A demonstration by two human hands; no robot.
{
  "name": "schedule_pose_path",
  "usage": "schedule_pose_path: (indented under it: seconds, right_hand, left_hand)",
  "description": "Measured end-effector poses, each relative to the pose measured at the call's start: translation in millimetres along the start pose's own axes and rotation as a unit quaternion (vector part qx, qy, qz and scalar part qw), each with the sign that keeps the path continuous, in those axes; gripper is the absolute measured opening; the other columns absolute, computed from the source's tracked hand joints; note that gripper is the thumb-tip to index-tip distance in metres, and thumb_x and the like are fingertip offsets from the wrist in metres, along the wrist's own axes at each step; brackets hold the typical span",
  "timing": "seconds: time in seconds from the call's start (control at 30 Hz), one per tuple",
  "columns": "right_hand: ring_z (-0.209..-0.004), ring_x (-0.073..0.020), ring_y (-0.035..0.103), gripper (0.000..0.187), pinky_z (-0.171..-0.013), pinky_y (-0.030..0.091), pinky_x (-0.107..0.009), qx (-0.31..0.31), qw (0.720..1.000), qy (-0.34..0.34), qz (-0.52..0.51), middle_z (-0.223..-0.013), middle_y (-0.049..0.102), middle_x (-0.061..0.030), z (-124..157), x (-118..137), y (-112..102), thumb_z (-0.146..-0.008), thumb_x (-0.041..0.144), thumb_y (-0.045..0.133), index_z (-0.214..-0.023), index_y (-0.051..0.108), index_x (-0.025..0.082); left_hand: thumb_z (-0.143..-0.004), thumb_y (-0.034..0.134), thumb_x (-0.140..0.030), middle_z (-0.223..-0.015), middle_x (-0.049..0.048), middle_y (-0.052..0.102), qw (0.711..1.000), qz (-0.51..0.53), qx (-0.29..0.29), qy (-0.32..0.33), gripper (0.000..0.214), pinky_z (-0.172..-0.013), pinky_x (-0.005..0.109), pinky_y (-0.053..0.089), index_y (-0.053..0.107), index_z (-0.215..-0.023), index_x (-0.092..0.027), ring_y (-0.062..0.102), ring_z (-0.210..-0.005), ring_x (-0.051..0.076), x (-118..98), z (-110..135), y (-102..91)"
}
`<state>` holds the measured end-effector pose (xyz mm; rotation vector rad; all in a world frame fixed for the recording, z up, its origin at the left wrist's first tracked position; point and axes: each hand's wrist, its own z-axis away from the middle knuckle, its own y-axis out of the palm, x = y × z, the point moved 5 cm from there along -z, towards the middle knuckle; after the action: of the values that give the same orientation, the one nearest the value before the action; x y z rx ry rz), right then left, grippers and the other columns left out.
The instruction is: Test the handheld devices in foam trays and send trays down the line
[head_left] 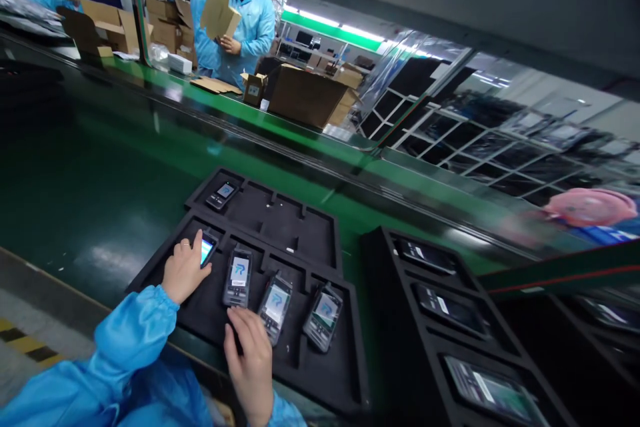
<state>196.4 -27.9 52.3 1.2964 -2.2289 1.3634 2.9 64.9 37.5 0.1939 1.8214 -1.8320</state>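
A black foam tray (210, 313) lies on the green conveyor belt (90, 173) in front of me. Its near row holds several small handheld devices with lit screens, among them one (239, 275), a second (275, 303) and a third (324, 310). My left hand (184, 271) rests on the leftmost device (207, 248), fingers curled over it with the index finger on its edge. My right hand (253, 363) lies flat on the tray's near part, fingers stretched toward the second and third devices. One more device (221, 195) sits alone in the tray's far row.
Stacked black trays (400, 320) with more devices stand at the right. Across the belt, people in blue coats handle cardboard boxes (305, 93). A pink-capped person (590, 207) is at the far right. A yellow-striped floor edge (25, 340) shows at the lower left.
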Motion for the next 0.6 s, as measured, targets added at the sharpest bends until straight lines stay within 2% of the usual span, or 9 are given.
schedule_pose_path:
  seconds: [0.1,0.17,0.23,0.3,0.4,0.47,0.6]
  right_hand:
    - [-0.094,-0.0173,0.069,0.028,-0.083,0.059,-0.031,-0.015,1.000,0.002,-0.020,-0.100,0.072,-0.0024,2,6,-4,-0.088,0.014,0.054,-0.113,0.063,0.025]
    - [-0.090,-0.0154,0.069,0.027,-0.080,0.059,-0.027,-0.022,0.999,0.003,-0.034,-0.097,0.071,-0.0008,4,12,-7,-0.088,0.016,0.055,-0.113,0.062,0.026]
    - [-0.089,-0.0151,0.069,0.029,-0.078,0.059,-0.025,-0.034,0.998,0.006,-0.052,-0.097,0.071,-0.0008,5,17,-11,-0.088,0.019,0.058,-0.115,0.062,0.027]
    - [-0.085,-0.0150,0.069,0.031,-0.075,0.059,-0.024,-0.063,0.995,0.013,-0.081,-0.095,0.069,-0.0016,7,21,-18,-0.086,0.020,0.061,-0.116,0.062,0.027]
    - [-0.070,-0.0120,0.066,0.026,-0.062,0.057,-0.021,-0.105,0.987,0.015,-0.118,-0.081,0.064,0.0010,8,25,-33,-0.085,0.016,0.061,-0.108,0.067,0.028]
    - [-0.062,-0.0101,0.062,0.026,-0.056,0.054,-0.019,-0.114,0.986,0.012,-0.122,-0.074,0.060,0.0028,10,27,-43,-0.086,0.013,0.058,-0.103,0.069,0.028]
    - [-0.068,-0.0120,0.064,0.024,-0.060,0.055,-0.020,-0.153,0.981,0.031,-0.115,-0.078,0.063,0.0012,15,26,-61,-0.084,0.013,0.061,-0.102,0.068,0.027]
  left_hand:
    - [-0.083,0.057,-0.037,-0.123,0.0166,0.054,0.998,0.062,0.013,0.019,0.070,-0.092,0.043,0.049,0.032,-0.145,-0.016,0.060,-0.107,0.030,7,2,-2.4]
    - [-0.086,0.055,-0.042,-0.133,0.0145,0.051,0.981,0.183,0.025,0.055,0.071,-0.100,0.037,0.046,0.027,-0.146,-0.017,0.057,-0.116,0.025,4,12,-3.2]
    - [-0.084,0.059,-0.044,-0.141,0.0138,0.047,0.928,0.354,0.062,0.099,0.075,-0.107,0.036,0.040,0.026,-0.145,-0.018,0.050,-0.127,0.024,-11,30,0.6]
    - [-0.079,0.067,-0.043,-0.141,0.0146,0.047,0.847,0.501,0.124,0.126,0.081,-0.110,0.040,0.037,0.027,-0.145,-0.018,0.047,-0.130,0.028,-33,51,9.2]
    - [-0.079,0.069,-0.042,-0.140,0.0144,0.049,0.758,0.600,0.216,0.133,0.078,-0.112,0.042,0.034,0.032,-0.144,-0.019,0.046,-0.131,0.029,-65,79,25.2]
    - [-0.082,0.067,-0.042,-0.142,0.0135,0.047,0.733,0.620,0.249,0.128,0.072,-0.114,0.041,0.030,0.036,-0.142,-0.019,0.042,-0.134,0.028,-78,91,32.2]
    - [-0.083,0.065,-0.042,-0.145,0.0134,0.045,0.716,0.636,0.267,0.112,0.069,-0.115,0.041,0.028,0.037,-0.142,-0.019,0.039,-0.137,0.028,-90,102,34.5]
